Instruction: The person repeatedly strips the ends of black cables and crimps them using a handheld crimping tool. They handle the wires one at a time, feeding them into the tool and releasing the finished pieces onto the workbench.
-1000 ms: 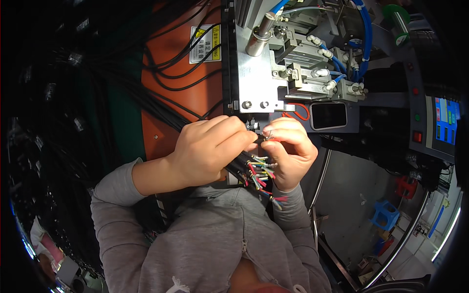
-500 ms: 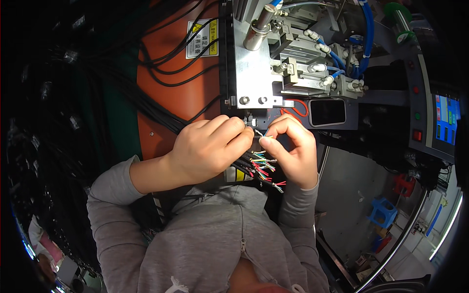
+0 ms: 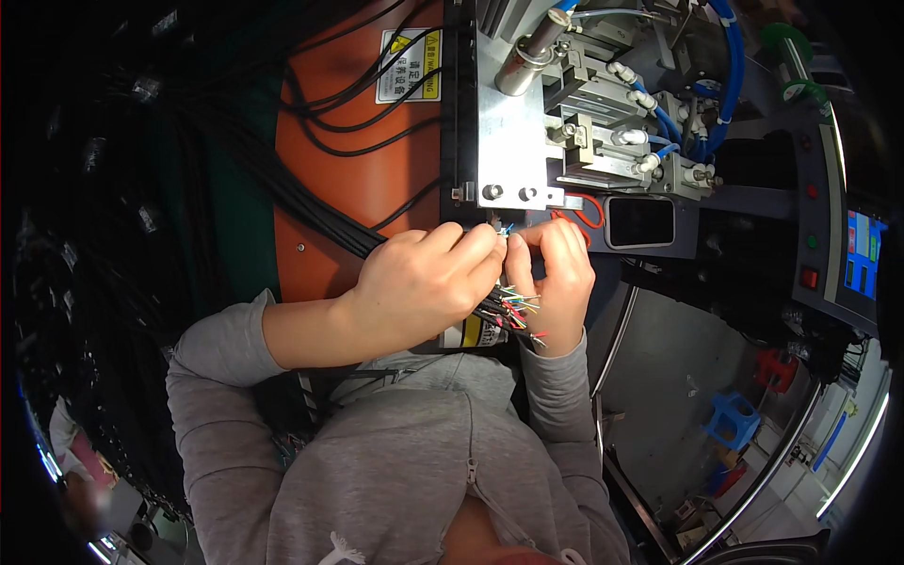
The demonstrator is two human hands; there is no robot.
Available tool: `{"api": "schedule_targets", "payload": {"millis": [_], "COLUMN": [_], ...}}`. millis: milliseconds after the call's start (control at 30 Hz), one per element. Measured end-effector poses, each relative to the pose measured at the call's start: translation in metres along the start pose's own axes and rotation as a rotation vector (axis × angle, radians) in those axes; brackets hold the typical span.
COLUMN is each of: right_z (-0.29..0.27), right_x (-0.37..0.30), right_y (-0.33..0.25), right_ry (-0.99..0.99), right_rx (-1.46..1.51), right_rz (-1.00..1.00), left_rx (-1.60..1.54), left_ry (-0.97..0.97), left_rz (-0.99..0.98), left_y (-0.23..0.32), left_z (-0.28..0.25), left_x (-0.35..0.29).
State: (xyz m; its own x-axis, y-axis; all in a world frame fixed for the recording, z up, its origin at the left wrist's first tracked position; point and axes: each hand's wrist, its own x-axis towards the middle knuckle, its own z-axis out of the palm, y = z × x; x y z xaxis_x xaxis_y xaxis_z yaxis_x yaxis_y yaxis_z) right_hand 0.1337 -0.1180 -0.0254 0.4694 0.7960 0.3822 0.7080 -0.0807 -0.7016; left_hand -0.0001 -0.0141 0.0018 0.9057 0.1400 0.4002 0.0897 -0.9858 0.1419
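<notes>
Under the front edge of the metal fixture [image 3: 509, 155], my two hands meet fingertip to fingertip. My left hand [image 3: 424, 282] is closed in a pinch round the end of a black cable, mostly hidden by the fingers. Thin white and blue wires [image 3: 507, 232] poke out at its fingertips. My right hand [image 3: 557, 275] pinches at these same wires, its thumb and forefinger closed. Beneath the left hand lies a bundle of black cables [image 3: 320, 221], whose stripped ends fan out as red, white, green and yellow wires [image 3: 516, 306] between the hands.
Pneumatic cylinders [image 3: 603, 141] with blue air hoses [image 3: 733, 75] stand behind the fixture. Red-handled scissors [image 3: 589, 212] and a dark phone [image 3: 640, 222] lie to the right. A control panel with a screen [image 3: 862, 254] is at far right. Loose black cables cross the orange surface [image 3: 358, 179].
My right hand has moved left and up against the left fingertips. The wire that stretched between the hands is now mostly covered. The whole view has shifted slightly.
</notes>
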Motion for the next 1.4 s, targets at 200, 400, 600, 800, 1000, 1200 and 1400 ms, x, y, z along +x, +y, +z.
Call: {"api": "schedule_targets", "payload": {"millis": [200, 400, 600, 800, 1000, 1200, 1400], "right_z": [0.009, 0.019, 0.015, 0.01, 0.001, -0.009, -0.013], "right_x": [-0.002, -0.014, -0.01, 0.001, -0.01, -0.004, -0.004], "right_y": [0.006, 0.017, 0.013, 0.004, 0.02, 0.015, 0.011], "right_ry": [0.093, 0.035, 0.014, 0.206, 0.164, -0.105, -0.009], "right_rx": [0.097, 0.702, 0.551, 0.021, 0.387, 0.595, 0.636], "right_rz": [0.014, 0.551, 0.485, -0.098, 0.186, -0.146, -0.18], "left_rx": [-0.001, -0.035, -0.075, -0.084, 0.072, -0.197, -0.275], "left_ry": [0.021, 0.098, 0.084, 0.034, -0.035, -0.059, 0.273], "left_rz": [-0.039, -0.014, -0.003, -0.081, -0.105, -0.063, 0.145], "left_y": [0.002, -0.006, -0.011, -0.008, -0.004, -0.011, -0.021], "left_z": [0.0, 0.007, 0.008, -0.004, -0.009, -0.011, -0.007], "left_x": [0.003, 0.002, 0.002, 0.002, -0.003, -0.004, 0.002]}}
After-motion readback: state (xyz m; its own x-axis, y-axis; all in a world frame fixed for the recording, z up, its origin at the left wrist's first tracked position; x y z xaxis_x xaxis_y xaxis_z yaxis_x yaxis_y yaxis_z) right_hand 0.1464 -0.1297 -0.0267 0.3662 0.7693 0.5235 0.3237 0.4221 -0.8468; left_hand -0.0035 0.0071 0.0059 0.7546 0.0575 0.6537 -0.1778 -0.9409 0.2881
